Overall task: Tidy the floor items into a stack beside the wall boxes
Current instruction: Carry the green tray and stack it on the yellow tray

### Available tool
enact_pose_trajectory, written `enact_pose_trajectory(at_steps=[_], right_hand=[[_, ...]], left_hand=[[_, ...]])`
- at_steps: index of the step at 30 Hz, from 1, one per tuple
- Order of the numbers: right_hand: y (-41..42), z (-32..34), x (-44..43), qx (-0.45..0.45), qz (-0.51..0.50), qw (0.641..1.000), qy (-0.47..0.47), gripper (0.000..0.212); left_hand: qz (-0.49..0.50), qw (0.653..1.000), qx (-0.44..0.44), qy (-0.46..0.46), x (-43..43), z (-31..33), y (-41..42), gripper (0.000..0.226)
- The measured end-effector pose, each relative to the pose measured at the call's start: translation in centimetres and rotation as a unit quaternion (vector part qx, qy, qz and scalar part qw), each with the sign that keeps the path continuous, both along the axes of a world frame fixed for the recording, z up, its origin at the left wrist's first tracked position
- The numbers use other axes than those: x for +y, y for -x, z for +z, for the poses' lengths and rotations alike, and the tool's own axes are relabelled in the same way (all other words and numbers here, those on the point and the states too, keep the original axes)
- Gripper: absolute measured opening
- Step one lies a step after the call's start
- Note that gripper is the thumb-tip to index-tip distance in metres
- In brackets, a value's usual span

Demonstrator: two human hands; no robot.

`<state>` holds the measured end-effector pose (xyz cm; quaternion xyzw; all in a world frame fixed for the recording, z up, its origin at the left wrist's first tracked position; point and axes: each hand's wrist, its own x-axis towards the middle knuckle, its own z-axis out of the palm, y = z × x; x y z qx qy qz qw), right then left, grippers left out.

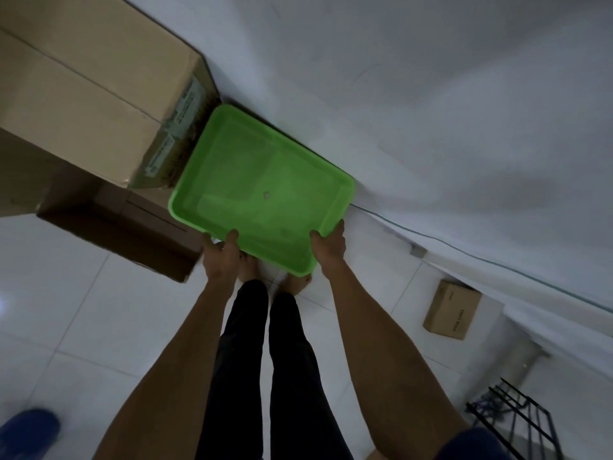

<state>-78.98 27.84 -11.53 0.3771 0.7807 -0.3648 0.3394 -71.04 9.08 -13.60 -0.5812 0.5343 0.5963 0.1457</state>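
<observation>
Both hands grip green tray near rim.

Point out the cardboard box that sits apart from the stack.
The small box alone by the wall, to the right of the green tray; the other boxes are piled together on the tray's left.

Storage corner of an indoor room: large cardboard boxes stacked far left against a plain white wall, pale tiled floor, a small carton by the wall at right, a black wire rack near right.
</observation>
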Motion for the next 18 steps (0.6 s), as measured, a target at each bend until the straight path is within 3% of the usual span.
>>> enact_pose_trajectory(at_steps=[5, 8, 14, 18], right_hand=[[-0.4, 0.4, 0.8, -0.034, 0.021, 0.999, 0.035, 0.084], [-1.9, 1.7, 1.0, -0.017, 0.051, 0.998, 0.024, 0.076], [-6.6, 9.6, 2.7, 0.072, 0.055, 0.996, -0.026, 0.069], [-11.2, 16.7, 4.5, 0.127, 0.077, 0.985, -0.082, 0.056]], left_hand=[[-0.012, 0.999, 0.017, -0.026, 0.3, 0.3, -0.2, 0.076], [-0.145, 0.989, -0.027, 0.009, 0.1, 1.6, -0.1, 0.081], [-0.394, 0.912, 0.016, 0.112, -1.1, 10.3, 1.3, 0.066], [-0.540, 0.813, 0.097, 0.192, -1.7, 17.4, 1.5, 0.058]])
